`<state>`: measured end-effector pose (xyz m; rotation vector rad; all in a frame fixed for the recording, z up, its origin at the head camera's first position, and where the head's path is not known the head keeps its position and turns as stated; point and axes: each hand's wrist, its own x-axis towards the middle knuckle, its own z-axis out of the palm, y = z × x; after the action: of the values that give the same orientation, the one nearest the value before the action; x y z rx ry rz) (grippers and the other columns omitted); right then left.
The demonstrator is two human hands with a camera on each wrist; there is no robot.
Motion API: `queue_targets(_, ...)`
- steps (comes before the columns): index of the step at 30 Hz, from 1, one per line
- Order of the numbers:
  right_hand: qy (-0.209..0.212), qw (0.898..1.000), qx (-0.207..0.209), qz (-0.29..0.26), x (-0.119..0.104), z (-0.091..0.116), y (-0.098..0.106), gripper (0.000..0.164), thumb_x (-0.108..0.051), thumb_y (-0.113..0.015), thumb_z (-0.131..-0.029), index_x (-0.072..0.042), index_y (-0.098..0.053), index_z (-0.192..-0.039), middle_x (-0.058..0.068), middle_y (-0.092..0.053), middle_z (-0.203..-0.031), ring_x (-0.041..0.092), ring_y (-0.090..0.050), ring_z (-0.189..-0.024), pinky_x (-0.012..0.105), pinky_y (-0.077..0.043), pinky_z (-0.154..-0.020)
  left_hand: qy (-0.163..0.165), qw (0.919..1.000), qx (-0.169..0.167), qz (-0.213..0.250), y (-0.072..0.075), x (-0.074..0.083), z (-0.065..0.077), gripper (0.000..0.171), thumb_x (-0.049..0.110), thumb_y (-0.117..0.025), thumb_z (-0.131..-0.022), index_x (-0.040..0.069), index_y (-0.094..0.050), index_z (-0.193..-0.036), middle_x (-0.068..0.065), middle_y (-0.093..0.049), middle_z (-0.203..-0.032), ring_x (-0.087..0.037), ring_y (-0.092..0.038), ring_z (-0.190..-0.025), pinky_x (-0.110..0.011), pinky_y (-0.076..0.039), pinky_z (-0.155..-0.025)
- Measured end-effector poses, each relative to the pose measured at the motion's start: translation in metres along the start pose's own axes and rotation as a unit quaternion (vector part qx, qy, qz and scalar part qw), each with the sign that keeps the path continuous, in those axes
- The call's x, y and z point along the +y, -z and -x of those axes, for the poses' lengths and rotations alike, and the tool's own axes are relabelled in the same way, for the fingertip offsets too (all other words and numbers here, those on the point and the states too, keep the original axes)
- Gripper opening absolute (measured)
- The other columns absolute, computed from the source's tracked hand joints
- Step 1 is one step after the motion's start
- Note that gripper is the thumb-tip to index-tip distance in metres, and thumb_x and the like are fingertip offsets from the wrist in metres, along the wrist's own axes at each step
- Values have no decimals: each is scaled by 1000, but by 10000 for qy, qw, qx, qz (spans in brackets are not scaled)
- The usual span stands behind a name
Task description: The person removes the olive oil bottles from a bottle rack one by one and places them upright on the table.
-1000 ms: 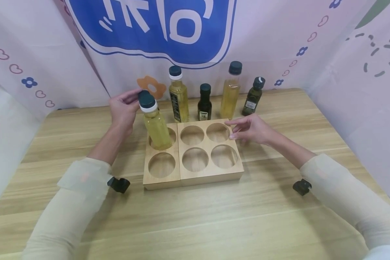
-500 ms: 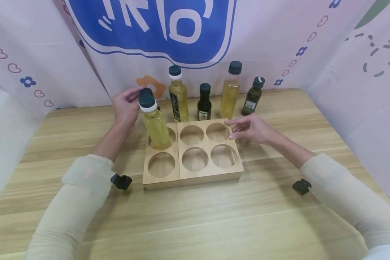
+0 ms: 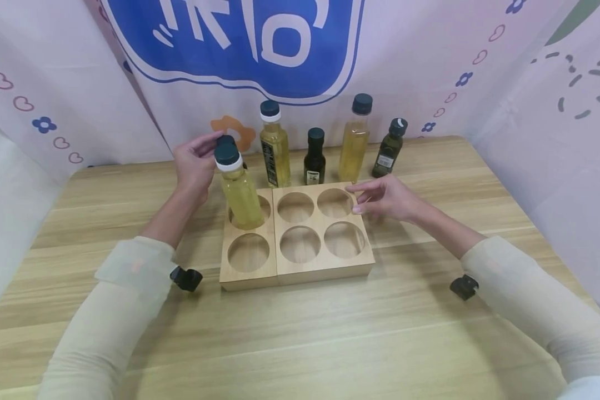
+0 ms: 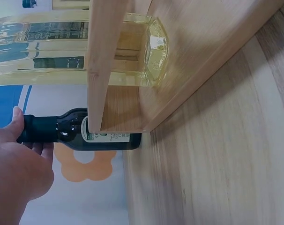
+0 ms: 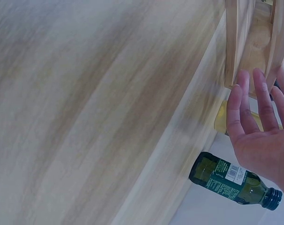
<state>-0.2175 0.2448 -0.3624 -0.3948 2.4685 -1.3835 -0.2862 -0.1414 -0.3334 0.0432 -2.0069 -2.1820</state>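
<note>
In the head view my left hand point(image 3: 195, 166) pinches the dark cap of a small dark glass bottle point(image 4: 76, 131), which stands behind the rack's left end. The left wrist view shows thumb and fingers round that cap. A clear bottle of yellow oil point(image 3: 245, 203) with a dark cap and white collar stands in the back left hole of the wooden bottle rack point(image 3: 276, 244); the rack's other holes hold nothing. My right hand point(image 3: 387, 201) rests its fingertips at the rack's back right corner, fingers extended and holding nothing, as the right wrist view point(image 5: 261, 131) also shows.
Behind the rack stand a labelled yellow oil bottle point(image 3: 275, 153), a small dark bottle point(image 3: 315, 161), a taller yellow bottle point(image 3: 355, 147) and a green glass bottle point(image 3: 389, 153). A printed cloth point(image 3: 405, 55) hangs along the table's back edge.
My left hand has shifted slightly right and away from me, staying at the dark bottle's cap. The right hand, rack and other bottles look the same.
</note>
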Motion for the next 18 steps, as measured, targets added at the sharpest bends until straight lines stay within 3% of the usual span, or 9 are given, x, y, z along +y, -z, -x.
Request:
queue_targets(10,19,10000,-7,-38,-1,0,-1,54,0,-82,-87,1,-62,-137,26,-73,-114,15,-72,-84,34,-62,-63,-23,9995,-267,145,8,6,2,42,-17,-68,-90,-5,-64,-131,-16,-67,-133,-20,-67,-122,-21,-52,-101)
queue_targets(18,28,10000,13,-46,-1,0,-1,54,0,-82,-86,1,-63,-137,25,-74,-113,19,-72,-81,34,-62,-62,-158,9983,-491,279,19,16,12,43,-14,-71,-90,-6,-63,-132,-14,-69,-130,-15,-69,-116,-21,-53,-99)
